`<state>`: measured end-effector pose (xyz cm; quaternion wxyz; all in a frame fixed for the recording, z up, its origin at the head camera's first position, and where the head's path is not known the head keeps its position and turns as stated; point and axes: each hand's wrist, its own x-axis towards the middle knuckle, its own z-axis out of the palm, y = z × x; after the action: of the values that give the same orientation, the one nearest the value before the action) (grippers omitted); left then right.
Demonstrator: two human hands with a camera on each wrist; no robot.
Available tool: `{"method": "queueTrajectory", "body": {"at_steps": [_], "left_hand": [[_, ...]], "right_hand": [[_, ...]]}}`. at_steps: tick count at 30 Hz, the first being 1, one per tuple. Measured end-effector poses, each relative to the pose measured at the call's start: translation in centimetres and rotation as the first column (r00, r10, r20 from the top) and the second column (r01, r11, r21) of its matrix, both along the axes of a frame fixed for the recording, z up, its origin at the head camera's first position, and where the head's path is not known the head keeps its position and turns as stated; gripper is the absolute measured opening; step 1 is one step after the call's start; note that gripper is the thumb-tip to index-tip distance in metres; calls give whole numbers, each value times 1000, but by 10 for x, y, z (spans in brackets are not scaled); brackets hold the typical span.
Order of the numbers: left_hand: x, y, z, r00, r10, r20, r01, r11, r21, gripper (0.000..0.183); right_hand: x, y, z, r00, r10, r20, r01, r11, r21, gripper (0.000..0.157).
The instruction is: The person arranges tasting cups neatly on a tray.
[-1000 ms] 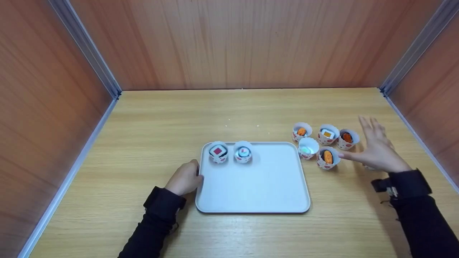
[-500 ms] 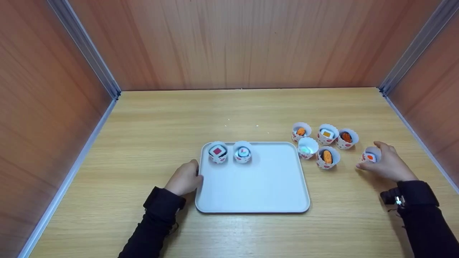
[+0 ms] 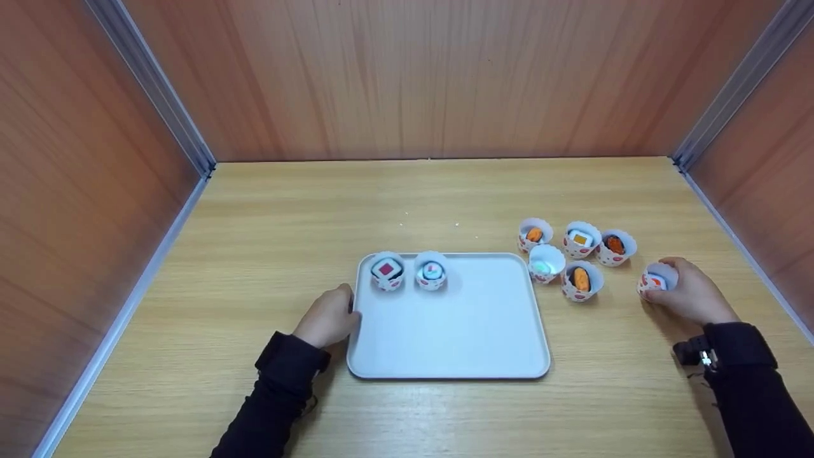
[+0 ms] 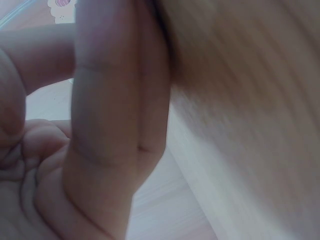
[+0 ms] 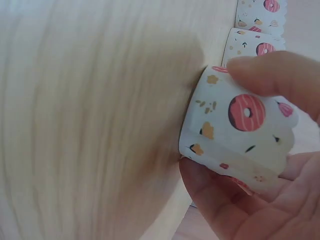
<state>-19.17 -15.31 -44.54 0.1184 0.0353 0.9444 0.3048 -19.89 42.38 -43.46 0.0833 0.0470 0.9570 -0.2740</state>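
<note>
At the tray's left edge, my left hand (image 3: 327, 316) grips the rim of a white rectangular tray (image 3: 448, 343), thumb on top. Two printed paper baking cups stand in its far left part: one cup (image 3: 387, 282) holds a white piece with a dark red diamond, the other cup (image 3: 432, 280) a round white piece. Far to the right, my right hand (image 3: 694, 296) holds a paper baking cup (image 3: 650, 284) between thumb and fingers; a white and orange-red piece sits inside. Doughnut prints show on this cup (image 5: 235, 122) in the right wrist view, low by the wooden table.
Several more paper cups stand grouped past the tray's far right corner, among them one cup (image 3: 579, 292) with an orange piece and one cup (image 3: 544, 275) with a pale green piece. Wooden panels (image 3: 445, 76) wall the table (image 3: 286, 210) at the back and both sides.
My right hand has moved from above the cups, fingers spread, down and right onto the rightmost cup, and now grips it. The left hand stays on the tray.
</note>
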Motion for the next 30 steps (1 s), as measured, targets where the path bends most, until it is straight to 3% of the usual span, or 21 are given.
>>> {"method": "queueTrajectory", "body": {"at_steps": [7,13,21,30], "left_hand": [[1,-1,1,1000,-4,-24,4,1000,6,5],[1,0,1,1000,8,-4,-8,1000,8,5],[0,1,1,1000,16,16,-16,1000,2,7],[0,1,0,1000,5,-4,-5,1000,-4,7]], "right_hand": [[0,-5,11,1000,6,-9,-6,999,35,91],[-3,-20,29,1000,-12,-22,12,1000,16,92],[-5,-56,50,981,44,-190,-44,999,4,81],[-16,-105,65,972,106,-210,-119,992,-50,75]]}}
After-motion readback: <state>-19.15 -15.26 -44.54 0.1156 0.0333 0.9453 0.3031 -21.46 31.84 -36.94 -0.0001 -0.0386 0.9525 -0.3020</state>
